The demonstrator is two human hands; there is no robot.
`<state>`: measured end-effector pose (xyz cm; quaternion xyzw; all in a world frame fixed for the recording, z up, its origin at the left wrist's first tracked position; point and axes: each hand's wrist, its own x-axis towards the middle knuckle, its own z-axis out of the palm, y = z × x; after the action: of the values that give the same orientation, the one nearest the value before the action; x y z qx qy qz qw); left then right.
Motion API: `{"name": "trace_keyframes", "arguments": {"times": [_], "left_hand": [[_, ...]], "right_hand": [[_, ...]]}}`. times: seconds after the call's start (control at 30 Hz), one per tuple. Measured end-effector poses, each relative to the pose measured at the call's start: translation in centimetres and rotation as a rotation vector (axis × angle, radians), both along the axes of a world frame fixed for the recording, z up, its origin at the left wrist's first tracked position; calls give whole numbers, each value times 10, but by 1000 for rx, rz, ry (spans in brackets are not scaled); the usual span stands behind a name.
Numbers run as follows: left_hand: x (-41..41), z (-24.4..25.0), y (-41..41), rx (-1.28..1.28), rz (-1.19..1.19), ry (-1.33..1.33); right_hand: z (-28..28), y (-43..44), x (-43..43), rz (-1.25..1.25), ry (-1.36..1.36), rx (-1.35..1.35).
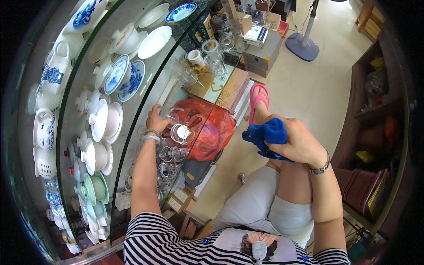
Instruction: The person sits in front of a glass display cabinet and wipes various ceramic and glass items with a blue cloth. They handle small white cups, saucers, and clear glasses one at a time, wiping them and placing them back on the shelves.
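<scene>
On the lower glass shelf, my left hand [158, 120] has its fingers around a clear glass vessel [169, 114], seemingly a small teapot or pitcher. Just beside it stands a glass teapot with a white lid [183, 131] and a brown wooden handle [194, 122]. Several more clear glass pitchers [166, 153] crowd the shelf nearer to me. A blue cloth [268, 134] is bunched in my right hand [293, 142], above my knee and away from the shelf.
Glass shelves at the left hold white lidded bowls [104, 121], blue-and-white bowls [121, 74] and plates [154, 42]. A red plastic bag [215, 132] lies below the glassware. Boxes [261, 51] and a fan base [302, 46] stand ahead; a dark cabinet [374, 109] is at right.
</scene>
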<state>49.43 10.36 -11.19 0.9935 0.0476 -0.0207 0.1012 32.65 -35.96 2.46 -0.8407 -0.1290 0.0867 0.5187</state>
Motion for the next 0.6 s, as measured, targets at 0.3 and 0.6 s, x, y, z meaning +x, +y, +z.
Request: {"name": "trace_keyframes", "arguments": {"times": [0.3, 0.6], "left_hand": [[-23, -21, -2, -10, 131, 19], [-26, -30, -1, -27, 218, 21]], "right_hand": [[-6, 0, -1, -78, 3, -64], [-5, 6, 1, -61, -12, -109]]}}
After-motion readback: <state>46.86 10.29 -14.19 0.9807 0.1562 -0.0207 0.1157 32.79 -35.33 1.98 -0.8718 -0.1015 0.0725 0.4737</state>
